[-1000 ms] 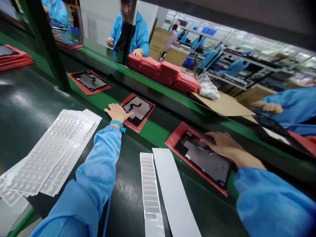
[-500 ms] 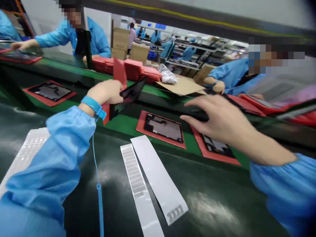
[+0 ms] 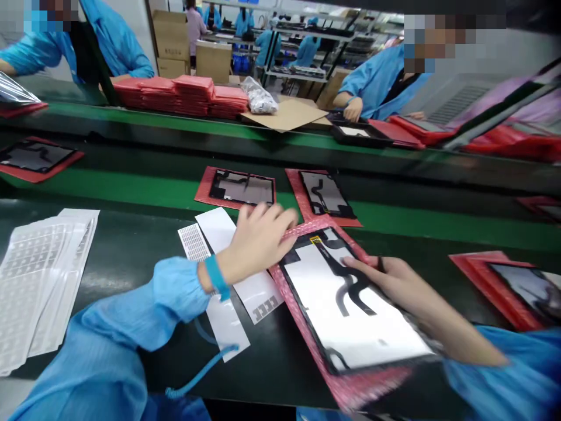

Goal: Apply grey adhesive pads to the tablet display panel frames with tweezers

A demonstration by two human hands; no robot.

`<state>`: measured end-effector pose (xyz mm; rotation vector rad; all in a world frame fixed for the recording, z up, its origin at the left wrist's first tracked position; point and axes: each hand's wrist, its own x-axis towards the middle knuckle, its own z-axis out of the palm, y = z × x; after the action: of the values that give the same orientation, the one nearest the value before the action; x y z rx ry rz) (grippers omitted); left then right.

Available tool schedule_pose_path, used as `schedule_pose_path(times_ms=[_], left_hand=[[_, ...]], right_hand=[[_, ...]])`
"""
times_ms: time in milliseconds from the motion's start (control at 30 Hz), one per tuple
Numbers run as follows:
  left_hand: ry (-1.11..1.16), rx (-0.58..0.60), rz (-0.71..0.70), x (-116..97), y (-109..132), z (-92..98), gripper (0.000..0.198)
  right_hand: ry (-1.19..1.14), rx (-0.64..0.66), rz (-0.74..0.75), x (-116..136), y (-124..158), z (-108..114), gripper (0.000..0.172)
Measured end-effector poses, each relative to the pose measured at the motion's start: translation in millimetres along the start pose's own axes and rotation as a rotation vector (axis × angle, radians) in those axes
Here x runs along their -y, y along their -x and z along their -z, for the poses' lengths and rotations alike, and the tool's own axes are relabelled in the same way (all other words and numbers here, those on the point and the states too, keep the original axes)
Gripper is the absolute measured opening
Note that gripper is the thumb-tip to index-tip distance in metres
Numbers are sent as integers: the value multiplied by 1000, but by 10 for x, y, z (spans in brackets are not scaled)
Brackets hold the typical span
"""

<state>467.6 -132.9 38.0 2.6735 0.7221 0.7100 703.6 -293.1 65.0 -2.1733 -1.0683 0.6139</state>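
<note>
A tablet display panel (image 3: 350, 310), with a bright silver back and dark ribbon cables, lies on a red bubble-wrap bag (image 3: 307, 345), tilted above the dark bench. My right hand (image 3: 390, 278) grips both at their right edge, thumb on top of the panel and the other fingers mostly hidden beneath. My left hand (image 3: 263, 237) is at the upper left corner with curled fingers, closed on the bag's edge; its fingertips are partly hidden. A blue wrist strap (image 3: 217, 278) circles my left wrist. Under my left forearm lie white label strips (image 3: 228, 327).
More panels on red bags lie on the green line behind: one panel (image 3: 243, 188), another (image 3: 326, 194), and one far left (image 3: 37, 156). Label sheets (image 3: 39, 275) lie at left, a bagged panel (image 3: 521, 286) at right. Beyond are red bag stacks (image 3: 193, 93) and co-workers in blue.
My left hand has come down and nearer. My right hand has moved down from above the line and now holds the panel and bag. The view has shifted right and down.
</note>
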Motion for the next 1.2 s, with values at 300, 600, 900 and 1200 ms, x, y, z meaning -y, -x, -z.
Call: schedule_pose_path(times_ms=[300,600,900,1200], left_hand=[[102,167,-183,345,927,-683,48],[312,124,-71,106,1006,-828,23],[502,140,111,106,982,-862,10],[513,186,120,93,984,-860,8]], right_hand=[[-89,-74,149,-369,-139,-248,72],[-397,428,272,-444,289,-1020,24],[-511,374,103,-468,314,-1015,13],[-514,383,60,-471,317,-1003,14]])
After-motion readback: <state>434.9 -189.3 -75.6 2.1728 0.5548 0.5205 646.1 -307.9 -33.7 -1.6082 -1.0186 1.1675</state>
